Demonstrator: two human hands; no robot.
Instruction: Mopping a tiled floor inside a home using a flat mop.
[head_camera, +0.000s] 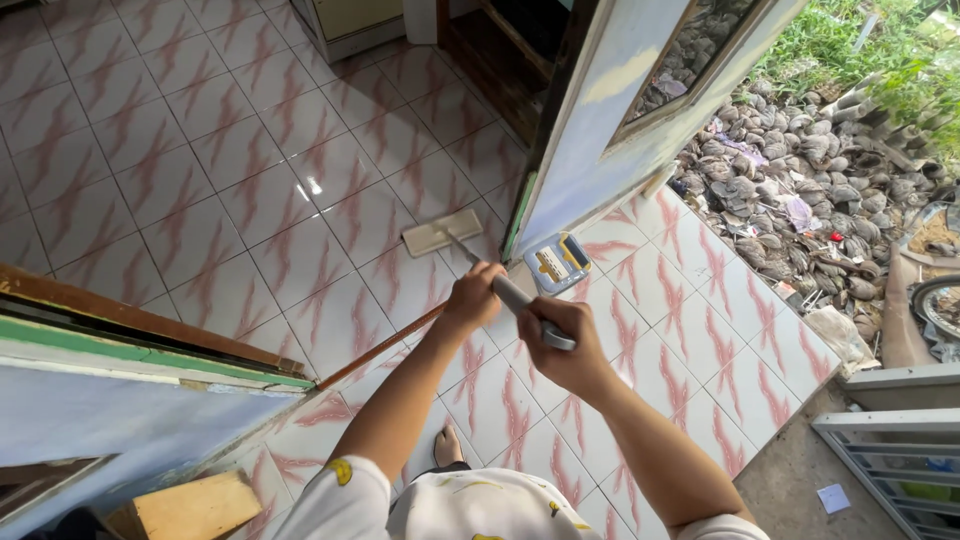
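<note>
Both hands grip one mop handle (505, 290). Left hand (472, 297) clenched around the shaft further down, toward the head; right hand (560, 345) clenched around the upper end, nearer the body. Handle grey, slanting away from the person and down to the left. Flat mop head (441, 232), pale rectangular pad, lies flat on the tiled floor (230, 150) just inside the doorway, touching the tiles. Tiles white with pink-red streaks; a glare spot shows further in.

Small mop bucket (558, 262), blue-grey with yellow parts, stands on the tiles just right of the mop head, beside the foot of the open door (610, 130). Door pale blue with a framed pane. One bare foot (449, 445) visible below the arms. Outside, right: heap of coconut husks (790, 180), well apart from the hands
</note>
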